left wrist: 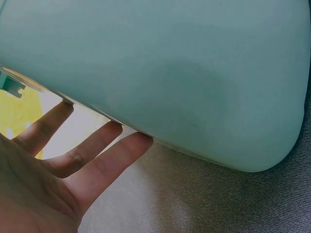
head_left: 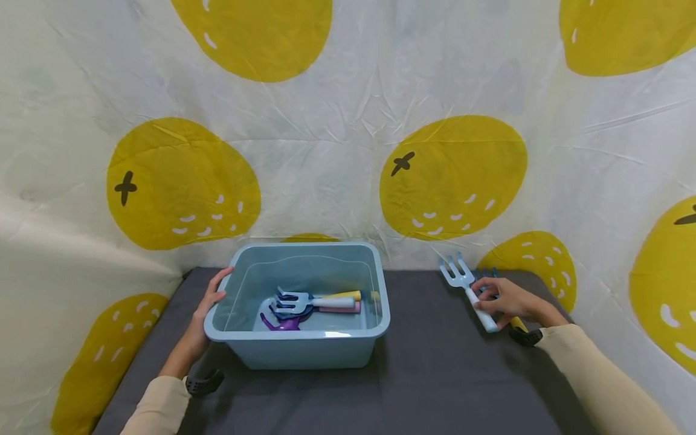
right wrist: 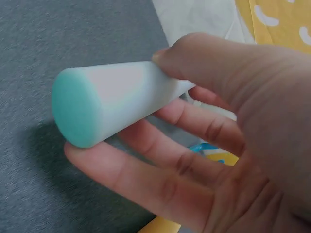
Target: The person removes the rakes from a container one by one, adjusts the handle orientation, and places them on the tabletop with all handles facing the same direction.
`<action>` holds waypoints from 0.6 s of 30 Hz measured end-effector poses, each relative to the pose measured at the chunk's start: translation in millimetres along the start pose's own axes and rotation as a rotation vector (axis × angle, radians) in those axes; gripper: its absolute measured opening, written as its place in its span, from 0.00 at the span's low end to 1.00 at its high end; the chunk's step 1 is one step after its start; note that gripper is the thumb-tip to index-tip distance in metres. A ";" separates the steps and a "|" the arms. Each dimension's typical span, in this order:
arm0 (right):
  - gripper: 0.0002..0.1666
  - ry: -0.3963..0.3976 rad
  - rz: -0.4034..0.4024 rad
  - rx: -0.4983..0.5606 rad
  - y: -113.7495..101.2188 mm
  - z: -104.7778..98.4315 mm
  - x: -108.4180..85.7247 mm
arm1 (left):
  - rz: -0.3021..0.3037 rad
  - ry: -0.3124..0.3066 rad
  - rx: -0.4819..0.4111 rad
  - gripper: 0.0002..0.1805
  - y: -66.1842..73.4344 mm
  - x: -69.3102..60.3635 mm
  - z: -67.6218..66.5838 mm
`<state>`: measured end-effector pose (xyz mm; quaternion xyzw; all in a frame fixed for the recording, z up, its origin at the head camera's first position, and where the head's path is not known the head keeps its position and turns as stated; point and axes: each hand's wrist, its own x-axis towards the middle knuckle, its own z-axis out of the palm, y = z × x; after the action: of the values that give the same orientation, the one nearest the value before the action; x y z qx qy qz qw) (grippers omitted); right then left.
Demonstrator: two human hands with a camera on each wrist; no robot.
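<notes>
My right hand pinches the white handle of a light blue toy garden fork, tines pointing away. In the right wrist view, the thumb and fingers hold this tapered handle, its mint end toward the camera. Partly hidden behind that hand lies a blue fork with a yellow handle. At the left side of a light blue plastic bin, my left hand touches the rim. Its extended fingers meet the bin's edge in the left wrist view; its thumb is not visible there.
Inside the bin lie a pale blue fork with a white handle, a purple tool, and yellow and pink handles. A dark grey cloth covers the table. Behind it hangs a white curtain with yellow fruit shapes.
</notes>
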<state>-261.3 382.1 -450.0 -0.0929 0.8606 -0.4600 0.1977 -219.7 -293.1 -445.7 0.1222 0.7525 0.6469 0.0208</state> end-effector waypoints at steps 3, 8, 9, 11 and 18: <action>0.31 -0.010 0.011 0.002 6.0 2.9 -5.8 | -0.001 0.000 -0.005 0.30 0.0 -0.4 0.5; 0.29 -0.026 0.051 0.006 12.7 4.8 -12.0 | -0.004 -0.003 -0.007 0.30 2.3 0.0 0.3; 0.28 -0.025 0.062 0.005 14.0 5.3 -13.4 | -0.006 -0.003 -0.004 0.30 2.5 -0.1 0.6; 0.27 -0.016 0.080 -0.007 15.6 7.2 -16.1 | -0.009 -0.004 -0.005 0.30 2.3 -0.3 1.0; 0.27 0.033 0.136 -0.125 8.3 14.7 -23.2 | -0.014 -0.005 -0.008 0.30 2.4 0.1 0.9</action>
<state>-233.8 383.6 -458.2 -0.0389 0.8951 -0.3926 0.2079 -219.2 -291.9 -443.5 0.1187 0.7505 0.6495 0.0278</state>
